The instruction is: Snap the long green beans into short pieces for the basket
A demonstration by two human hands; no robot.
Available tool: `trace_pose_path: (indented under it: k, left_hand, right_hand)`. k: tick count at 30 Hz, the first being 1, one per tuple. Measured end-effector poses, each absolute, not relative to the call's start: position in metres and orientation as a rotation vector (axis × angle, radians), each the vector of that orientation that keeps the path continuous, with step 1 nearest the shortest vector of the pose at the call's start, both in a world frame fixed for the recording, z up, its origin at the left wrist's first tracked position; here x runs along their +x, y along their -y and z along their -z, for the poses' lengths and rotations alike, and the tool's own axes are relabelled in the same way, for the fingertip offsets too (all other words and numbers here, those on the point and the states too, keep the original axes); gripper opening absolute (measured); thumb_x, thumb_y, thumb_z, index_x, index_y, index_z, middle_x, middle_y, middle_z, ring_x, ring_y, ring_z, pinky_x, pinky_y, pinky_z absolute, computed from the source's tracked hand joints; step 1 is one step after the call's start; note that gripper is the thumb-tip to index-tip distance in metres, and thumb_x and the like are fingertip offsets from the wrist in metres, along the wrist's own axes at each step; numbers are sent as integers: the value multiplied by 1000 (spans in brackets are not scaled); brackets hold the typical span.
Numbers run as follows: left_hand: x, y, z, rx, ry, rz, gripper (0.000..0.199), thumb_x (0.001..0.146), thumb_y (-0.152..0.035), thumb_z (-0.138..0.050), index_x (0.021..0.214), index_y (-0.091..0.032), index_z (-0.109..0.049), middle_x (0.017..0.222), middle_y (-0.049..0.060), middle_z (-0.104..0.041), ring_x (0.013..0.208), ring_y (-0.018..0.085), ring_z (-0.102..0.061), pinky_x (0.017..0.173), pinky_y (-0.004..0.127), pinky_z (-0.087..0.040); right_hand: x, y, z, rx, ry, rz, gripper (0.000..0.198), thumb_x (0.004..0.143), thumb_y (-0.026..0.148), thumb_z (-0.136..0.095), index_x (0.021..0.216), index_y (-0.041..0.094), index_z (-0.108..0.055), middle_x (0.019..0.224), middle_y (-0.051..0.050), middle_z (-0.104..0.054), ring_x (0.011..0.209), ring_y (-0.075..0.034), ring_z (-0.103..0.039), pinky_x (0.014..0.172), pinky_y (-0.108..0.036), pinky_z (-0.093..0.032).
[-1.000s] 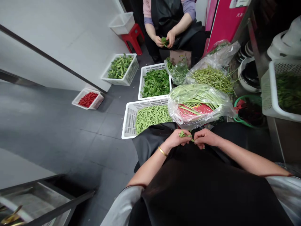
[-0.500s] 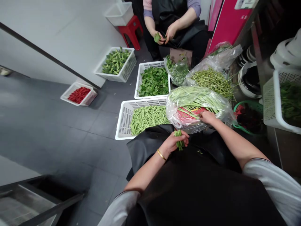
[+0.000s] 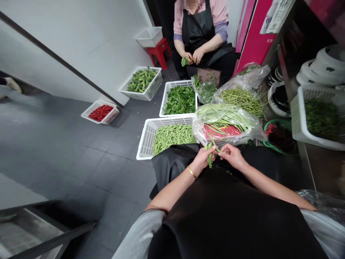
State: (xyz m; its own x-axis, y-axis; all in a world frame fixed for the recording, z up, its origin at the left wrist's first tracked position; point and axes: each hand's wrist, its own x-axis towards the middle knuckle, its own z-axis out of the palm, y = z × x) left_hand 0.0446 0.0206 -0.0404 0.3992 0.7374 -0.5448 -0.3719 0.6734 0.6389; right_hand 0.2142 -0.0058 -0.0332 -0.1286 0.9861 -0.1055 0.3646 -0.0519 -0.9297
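Observation:
My left hand [image 3: 202, 157] is closed around a small bunch of green bean pieces [image 3: 209, 163], above my black apron. Close beside it, my right hand [image 3: 232, 156] pinches a long green bean [image 3: 217, 149] that reaches across to the left fingers. Just beyond both hands lies a clear plastic bag [image 3: 198, 124] of long green beans [image 3: 239, 118], with a red packet [image 3: 225, 131] showing in it. To its left stands a white basket [image 3: 147, 140] holding many short bean pieces [image 3: 174, 136].
A co-worker [image 3: 201, 32] sits opposite, handling a green leaf. White baskets hold leafy greens [image 3: 180, 100], green stalks [image 3: 141, 81] and red peppers [image 3: 100, 113]. A green basket [image 3: 266, 144] and a shelf with a white basket [image 3: 303, 122] stand to the right.
My right hand has come back from the plastic bag to my left hand, bringing a long bean. My left hand keeps its bunch. The camera view has tilted up a little.

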Motion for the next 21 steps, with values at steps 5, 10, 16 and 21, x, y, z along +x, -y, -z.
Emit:
trace_pose_path:
  k: [5,10,16,21]
  left_hand:
    - [41,-10,29,478,-878,-944,42,54,-31,-86,75,-13,-53,51,-8,-46,40,2,-38,43,19,-30]
    - [36,-2,18,621,-940,-1065,40,57,-30,-85,77,-14,-54,55,-5,-54,41,4,-42,44,19,-32]
    - [38,9,8,454,-749,-1077,36,65,-33,-80,83,-14,-55,56,-5,-52,46,5,-45,49,20,-35]
    - [19,11,8,440,-639,-902,26,75,-36,-70,83,-15,-57,60,-2,-55,36,1,-27,40,20,-24]
  right_hand:
    - [204,43,21,-1460,1856,-878,26,82,44,-61,97,22,-58,72,-1,-64,61,-15,-58,61,-27,-44]
    - [218,31,6,-1386,2082,-988,33,90,45,-49,70,20,-60,59,0,-59,55,-14,-55,58,-26,-40]
    - [188,20,5,-1130,1134,-1360,39,88,60,-48,75,23,-51,45,8,-34,40,-12,-43,46,-26,-43]
    - [205,14,14,-1171,1270,-1530,46,77,67,-58,75,21,-55,58,2,-53,55,-14,-55,53,-28,-48]
